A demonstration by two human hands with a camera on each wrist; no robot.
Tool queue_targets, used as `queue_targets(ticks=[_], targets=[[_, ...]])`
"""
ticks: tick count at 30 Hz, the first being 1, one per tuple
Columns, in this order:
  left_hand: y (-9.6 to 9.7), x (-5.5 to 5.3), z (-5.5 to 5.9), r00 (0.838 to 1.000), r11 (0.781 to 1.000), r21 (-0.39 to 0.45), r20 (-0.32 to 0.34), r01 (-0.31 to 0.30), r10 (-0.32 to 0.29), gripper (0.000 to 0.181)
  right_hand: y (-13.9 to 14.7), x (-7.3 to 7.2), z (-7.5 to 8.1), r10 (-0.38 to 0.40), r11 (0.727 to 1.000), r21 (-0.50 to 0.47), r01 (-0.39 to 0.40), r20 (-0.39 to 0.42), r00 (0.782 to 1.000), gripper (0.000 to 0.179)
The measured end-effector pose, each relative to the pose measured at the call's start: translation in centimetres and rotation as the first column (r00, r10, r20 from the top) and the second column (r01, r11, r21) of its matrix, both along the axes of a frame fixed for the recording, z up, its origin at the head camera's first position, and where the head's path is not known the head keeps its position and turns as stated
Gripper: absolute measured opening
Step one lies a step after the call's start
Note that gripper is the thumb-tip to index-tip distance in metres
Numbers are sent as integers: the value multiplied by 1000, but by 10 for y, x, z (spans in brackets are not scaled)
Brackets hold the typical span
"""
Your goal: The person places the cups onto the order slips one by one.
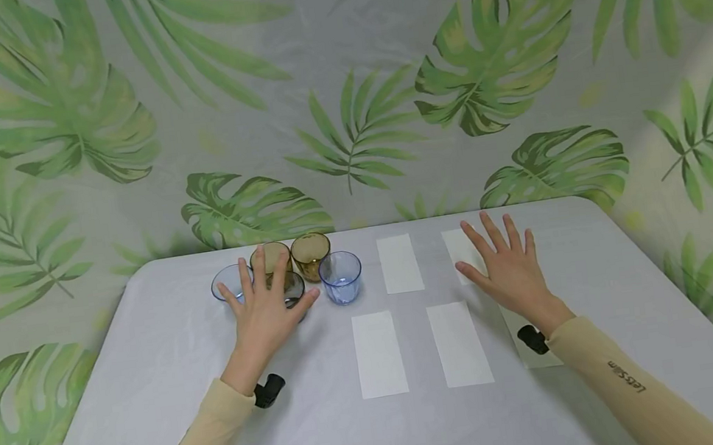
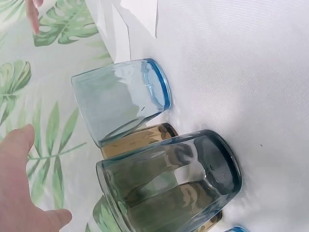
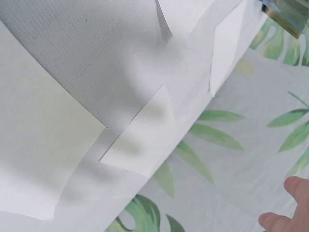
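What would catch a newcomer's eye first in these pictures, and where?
Probably the large green leaves printed on the pale backdrop sheet, rising behind the white-covered table. Next, the five see-through blue, amber and dark grey tumblers bunched at the table's far side, left of centre, with flat white paper rectangles to their right. The person's bare left grip and right grip hang spread above the table.

backdrop [image 1: 354,96]: green leaf print, perhaps cloth | table [image 1: 323,442]: white | light: soft

Left of the frame's centre I see blue tumblers [image 1: 341,281], amber tumblers [image 1: 312,256] and one smoky-grey tumbler [image 2: 169,183]; at the top, the pale grey backdrop [image 1: 339,24] carries green leaf prints [image 1: 63,95].
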State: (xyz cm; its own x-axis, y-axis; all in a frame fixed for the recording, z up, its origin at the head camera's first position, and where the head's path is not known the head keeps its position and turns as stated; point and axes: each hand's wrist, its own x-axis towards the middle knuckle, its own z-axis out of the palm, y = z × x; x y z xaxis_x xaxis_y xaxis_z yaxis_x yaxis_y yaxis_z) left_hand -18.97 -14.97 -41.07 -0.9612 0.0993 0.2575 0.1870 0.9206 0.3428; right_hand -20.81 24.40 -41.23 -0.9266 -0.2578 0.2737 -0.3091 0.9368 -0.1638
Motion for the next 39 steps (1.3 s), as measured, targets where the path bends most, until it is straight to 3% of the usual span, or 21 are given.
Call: queue_targets(ticks=[9, 13, 17, 23, 28, 39], targets=[[2, -1, 2, 999, 999, -9, 7, 31, -31, 87, 4, -3, 2, 45, 998, -32, -45, 4, 999, 71], [4, -4, 3, 997, 997, -1, -1, 74, -74, 88, 7, -6, 4, 96, 990, -100, -97, -12, 995, 71], [5, -7, 3, 990, 990, 18, -40, 138, -137, 87, 12, -12, 6, 158, 964, -216, -156, -8, 987, 70], [8, -13, 2, 964, 964, 77, -97, 253, -246, 82, 20, -18, 5, 223, 914, -349, -205, 10, 975, 65], [11, -20, 3, 932, 927, 114, -121, 356, -343, 80, 27, -23, 2, 261, 878, -420, -232, 14, 965, 61], [11, -34, 2, 897, 889, 123, -29, 442, -442, 74, 39, -30, -1, 284, 819, -552, -159, 149, 947, 61]])
